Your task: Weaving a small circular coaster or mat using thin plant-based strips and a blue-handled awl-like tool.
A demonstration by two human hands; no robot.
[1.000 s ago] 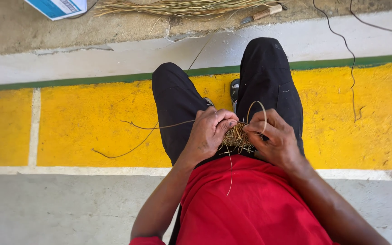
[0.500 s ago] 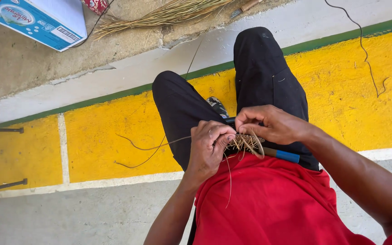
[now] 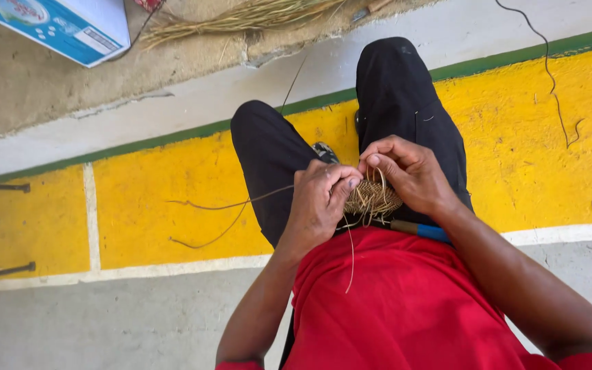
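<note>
Now | weave [image 3: 373,197] held in lap | left hand [image 3: 318,205] closed on weave at 9 o'clock | right hand [image 3: 409,171] pinched on strand [image 3: 241,203] at 12 | judged: tension is best kept even, coil steadied.

My left hand [image 3: 320,202] and right hand [image 3: 405,171] cover most of the weave [image 3: 373,199]; I can't tell its shape. The tool [image 3: 416,229] beneath the grip is half hidden by my right wrist. The box [image 3: 63,24] and straw bundle [image 3: 241,17] far above run off the top edge.
</note>
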